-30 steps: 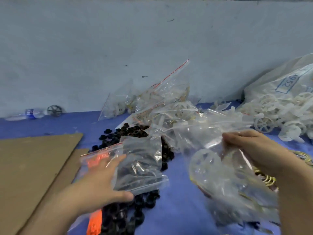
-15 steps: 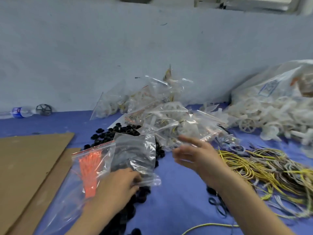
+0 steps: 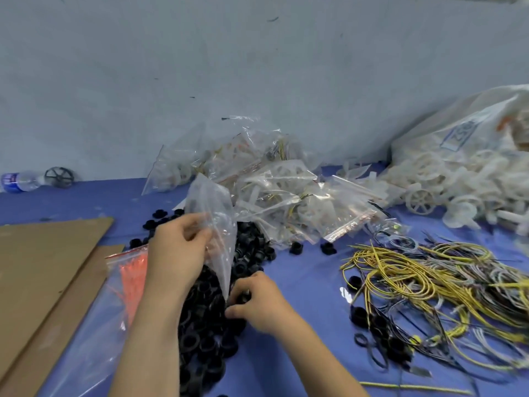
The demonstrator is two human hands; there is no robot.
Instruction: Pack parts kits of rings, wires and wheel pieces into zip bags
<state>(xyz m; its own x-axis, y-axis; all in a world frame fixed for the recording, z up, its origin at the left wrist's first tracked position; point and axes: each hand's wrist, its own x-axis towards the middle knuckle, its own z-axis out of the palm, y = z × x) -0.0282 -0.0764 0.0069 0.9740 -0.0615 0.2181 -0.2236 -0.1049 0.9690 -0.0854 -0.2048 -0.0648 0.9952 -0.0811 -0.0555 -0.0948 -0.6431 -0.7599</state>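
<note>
Gathering rings looks like the step in hand: the left hand [image 3: 177, 253] pinches an empty zip bag [image 3: 211, 213] by its side, thumb and curled fingers clamped on the film, and holds it upright over the pile of black rings [image 3: 206, 333]. The right hand [image 3: 257, 299] sits on the pile's right side. Its fingers are bent together and seemingly closed on one ring, though the grip is partly hidden. The bag is limp and held at one spot only, so the next move probably calls for spreading its mouth before any ring can drop in. I cannot tell which end is the mouth. Right of the pile, well apart, sprawls a tangle of yellow and grey wires [image 3: 429, 282], with stray rings caught in it. Behind the pile is a heap of filled bags [image 3: 280, 190], its nearest bags touching the pile. Farther right, white wheel pieces [image 3: 446, 190] spill from a large sack. Touching the pile's left side, a bag of orange parts [image 3: 128, 276] lies partly on cardboard sheets [image 3: 43, 267] and crowds the left forearm.
</note>
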